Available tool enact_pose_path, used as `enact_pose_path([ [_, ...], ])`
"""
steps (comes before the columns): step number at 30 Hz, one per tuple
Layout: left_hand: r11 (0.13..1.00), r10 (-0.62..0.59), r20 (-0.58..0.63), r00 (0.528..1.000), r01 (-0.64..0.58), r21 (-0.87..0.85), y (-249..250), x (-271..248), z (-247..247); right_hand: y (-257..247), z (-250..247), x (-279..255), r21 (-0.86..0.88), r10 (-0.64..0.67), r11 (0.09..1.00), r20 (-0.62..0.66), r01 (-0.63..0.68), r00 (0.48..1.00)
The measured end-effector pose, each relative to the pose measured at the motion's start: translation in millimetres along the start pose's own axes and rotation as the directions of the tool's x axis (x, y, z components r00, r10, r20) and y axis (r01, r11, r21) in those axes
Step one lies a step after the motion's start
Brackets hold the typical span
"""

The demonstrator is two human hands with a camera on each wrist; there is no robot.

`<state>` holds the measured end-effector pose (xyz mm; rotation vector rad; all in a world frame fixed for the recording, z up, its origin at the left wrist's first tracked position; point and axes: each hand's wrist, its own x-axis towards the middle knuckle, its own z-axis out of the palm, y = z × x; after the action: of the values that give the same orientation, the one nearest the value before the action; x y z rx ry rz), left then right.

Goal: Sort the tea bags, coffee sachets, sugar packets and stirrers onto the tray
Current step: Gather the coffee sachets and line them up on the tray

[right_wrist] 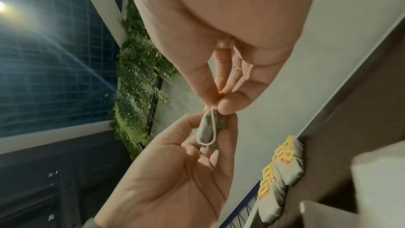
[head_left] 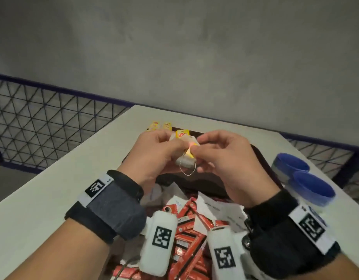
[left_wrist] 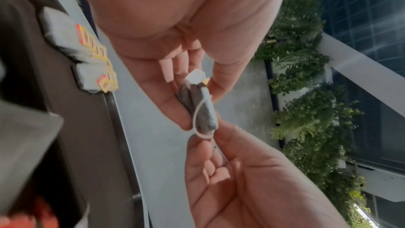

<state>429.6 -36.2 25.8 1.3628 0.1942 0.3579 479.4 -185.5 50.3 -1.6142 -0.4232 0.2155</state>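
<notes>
My left hand [head_left: 174, 150] holds a grey tea bag [head_left: 185, 160] up in the air over the dark brown tray [head_left: 262, 160]. A yellow tag [head_left: 182, 134] sticks up behind the fingers. My right hand [head_left: 196, 152] pinches the bag's white string [head_left: 187, 170] by a second yellow tag, and the string hangs in a loop. In the left wrist view the tea bag [left_wrist: 202, 110] lies across my left hand's [left_wrist: 197, 84] fingers. The right wrist view shows my right hand [right_wrist: 219, 107] pinching the top of the string [right_wrist: 208, 131]. More tea bags [head_left: 159, 126] lie in a row at the tray's far left.
Red coffee sachets [head_left: 186, 231] are heaped on the near table with white sugar packets [head_left: 221, 209] among them. Two blue-lidded tubs [head_left: 303, 178] stand at the right. The white table [head_left: 53, 188] ends at a mesh railing [head_left: 43, 122] on the left.
</notes>
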Motion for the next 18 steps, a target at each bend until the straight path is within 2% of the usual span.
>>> enact_pose_path([
  [6, 0.996, -0.027, -0.055, 0.998, 0.022, -0.082, -7.9, 2.9, 38.8, 13.9, -39.0, -18.0, 0.242, -0.015, 0.97, -0.073, 0.032, 0.997],
  [9, 1.0, 0.005, -0.06, 0.998, -0.005, -0.003, -14.1, 5.2, 40.1, 16.1, -48.7, -19.2, 0.269, 0.008, 0.963, -0.056, 0.007, 0.998],
  [13, 0.996, -0.001, 0.002, 1.0, 0.001, 0.09, -15.0, 2.5, 38.7, 17.0, -53.2, -20.8, 0.232, -0.041, 0.972, -0.007, 0.042, 0.999],
  [15, 0.998, -0.029, 0.037, 0.999, 0.027, 0.064, -13.9, -3.4, 41.4, 18.2, -53.2, -21.5, 0.217, -0.076, 0.973, -0.001, 0.074, 0.997],
  [18, 0.998, -0.054, 0.153, 0.987, 0.055, -0.004, -13.4, -13.5, 43.6, 21.3, -53.4, -21.9, 0.217, -0.109, 0.97, -0.023, 0.111, 0.994],
])
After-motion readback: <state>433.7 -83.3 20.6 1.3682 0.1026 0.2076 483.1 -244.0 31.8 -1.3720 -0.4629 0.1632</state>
